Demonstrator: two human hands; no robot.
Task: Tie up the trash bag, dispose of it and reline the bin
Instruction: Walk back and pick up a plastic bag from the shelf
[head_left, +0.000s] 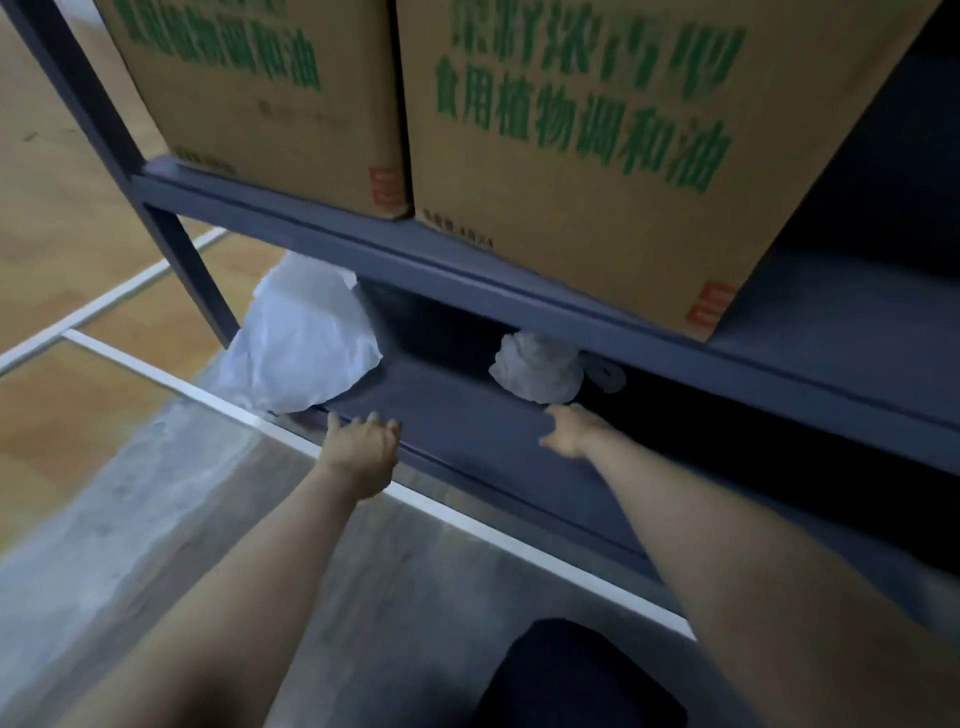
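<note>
Fingers of right hand (571, 431) loose, holding nothing, just short of crumpled bag (537, 371) mid lower shelf (457, 410). Left hand (361, 447) relaxed at shelf's front edge. Risk: blind reach under upper shelf (467, 270) snags roll (605, 376) behind bag.

Two cartons (571, 130) side by side on upper shelf (467, 270); on lower shelf (457, 410), large bag (306, 343) at left end, crumpled bag (537, 369) to its right, roll (605, 375) just beside, hands at front edge.
</note>
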